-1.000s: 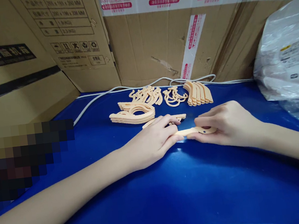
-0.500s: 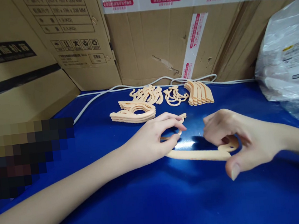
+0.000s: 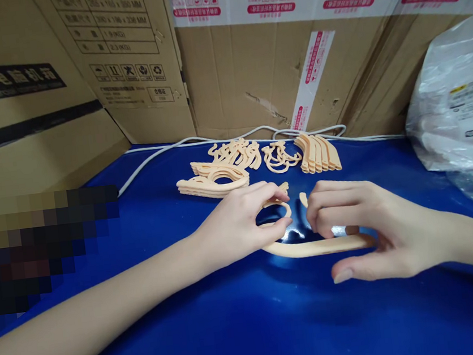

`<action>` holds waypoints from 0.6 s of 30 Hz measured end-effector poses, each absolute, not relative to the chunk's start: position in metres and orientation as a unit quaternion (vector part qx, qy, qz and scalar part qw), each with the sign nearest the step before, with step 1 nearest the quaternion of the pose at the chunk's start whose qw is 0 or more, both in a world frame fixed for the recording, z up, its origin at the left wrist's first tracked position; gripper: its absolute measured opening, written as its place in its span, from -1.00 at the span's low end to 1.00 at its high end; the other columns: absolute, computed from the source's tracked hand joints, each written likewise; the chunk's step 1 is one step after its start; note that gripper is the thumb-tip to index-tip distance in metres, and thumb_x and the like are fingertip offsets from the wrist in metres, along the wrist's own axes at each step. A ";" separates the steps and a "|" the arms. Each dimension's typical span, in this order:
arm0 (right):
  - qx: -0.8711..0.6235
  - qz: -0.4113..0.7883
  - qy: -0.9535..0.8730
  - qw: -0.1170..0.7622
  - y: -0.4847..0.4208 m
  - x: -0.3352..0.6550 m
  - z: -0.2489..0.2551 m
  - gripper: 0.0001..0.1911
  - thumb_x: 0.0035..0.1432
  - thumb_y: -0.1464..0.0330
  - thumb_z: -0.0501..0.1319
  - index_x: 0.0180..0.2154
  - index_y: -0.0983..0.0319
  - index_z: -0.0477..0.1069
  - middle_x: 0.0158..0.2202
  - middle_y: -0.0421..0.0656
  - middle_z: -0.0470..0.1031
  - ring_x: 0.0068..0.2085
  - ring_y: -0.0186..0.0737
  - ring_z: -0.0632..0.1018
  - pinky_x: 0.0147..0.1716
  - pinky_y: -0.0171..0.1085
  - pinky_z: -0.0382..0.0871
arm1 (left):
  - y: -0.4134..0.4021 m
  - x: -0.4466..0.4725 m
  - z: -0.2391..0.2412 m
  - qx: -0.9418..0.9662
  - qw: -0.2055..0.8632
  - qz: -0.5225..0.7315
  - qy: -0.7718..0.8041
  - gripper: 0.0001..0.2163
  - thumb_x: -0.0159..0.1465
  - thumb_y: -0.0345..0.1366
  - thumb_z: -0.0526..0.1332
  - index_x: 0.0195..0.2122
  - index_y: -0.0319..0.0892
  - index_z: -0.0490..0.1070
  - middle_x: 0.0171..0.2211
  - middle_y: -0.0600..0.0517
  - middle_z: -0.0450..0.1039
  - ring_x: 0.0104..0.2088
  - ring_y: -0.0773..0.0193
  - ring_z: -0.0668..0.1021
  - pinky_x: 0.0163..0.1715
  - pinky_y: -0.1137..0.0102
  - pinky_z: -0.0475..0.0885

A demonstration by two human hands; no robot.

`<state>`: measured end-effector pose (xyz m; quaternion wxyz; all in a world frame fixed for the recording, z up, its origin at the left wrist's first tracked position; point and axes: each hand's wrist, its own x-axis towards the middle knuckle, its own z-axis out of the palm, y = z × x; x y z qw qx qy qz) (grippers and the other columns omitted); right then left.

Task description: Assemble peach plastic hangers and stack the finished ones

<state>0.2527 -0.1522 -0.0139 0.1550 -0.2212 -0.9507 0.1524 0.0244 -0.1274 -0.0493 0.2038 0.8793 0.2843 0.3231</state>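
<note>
A cream plastic folding hanger lies between my hands, low over the blue table. My left hand pinches its left end, where a curved loop shows between thumb and fingers. My right hand is curled around the right end, fingers above the long bar and thumb apart below it. A small cream tip sticks out beyond the right fingertips; whether it belongs to the same hanger is hidden. Another small cream piece shows just behind my left fingers.
Behind my hands lie stacked curved hanger pieces, a heap of hooked pieces, loose hooks and a row of straight arms. A white cable runs along the back. Cardboard boxes and a plastic-wrapped package border the table.
My right hand has turned palm down, its fingers now reaching left over the bar. The hanger's rounded right end is now covered. My left hand keeps its pinch, and the view has shifted slightly.
</note>
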 end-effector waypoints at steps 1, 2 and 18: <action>-0.226 0.138 -0.951 0.158 -0.152 0.253 -0.013 -0.65 0.16 0.09 0.26 -0.43 0.22 0.28 -0.38 -0.17 0.38 -0.36 -0.28 0.33 -0.35 -0.28 0.17 | -0.127 0.024 -0.050 0.880 0.205 0.323 0.282 -0.80 0.22 -0.38 0.27 -0.13 -0.26 0.44 -0.20 0.03 0.52 -0.18 0.35 0.53 -0.11 0.47 0.39; -0.232 0.120 -0.952 0.160 -0.153 0.253 -0.013 -0.68 0.16 0.10 0.26 -0.38 0.22 0.32 -0.34 -0.14 0.41 -0.35 -0.27 0.35 -0.35 -0.28 0.20 | -0.128 0.024 -0.050 0.880 0.206 0.323 0.280 -0.81 0.22 -0.38 0.27 -0.13 -0.26 0.44 -0.19 0.03 0.52 -0.18 0.35 0.53 -0.11 0.47 0.39; -0.372 0.090 -0.920 0.087 -0.150 0.254 -0.009 -0.48 0.10 -0.06 0.24 -0.11 0.21 0.45 -0.27 -0.13 0.53 -0.33 -0.20 0.55 -0.36 -0.27 0.31 | -0.130 0.023 -0.051 0.886 0.198 0.304 0.289 -0.84 0.26 -0.35 0.24 -0.13 -0.19 0.40 -0.19 0.04 0.49 -0.19 0.29 0.52 -0.14 0.38 0.39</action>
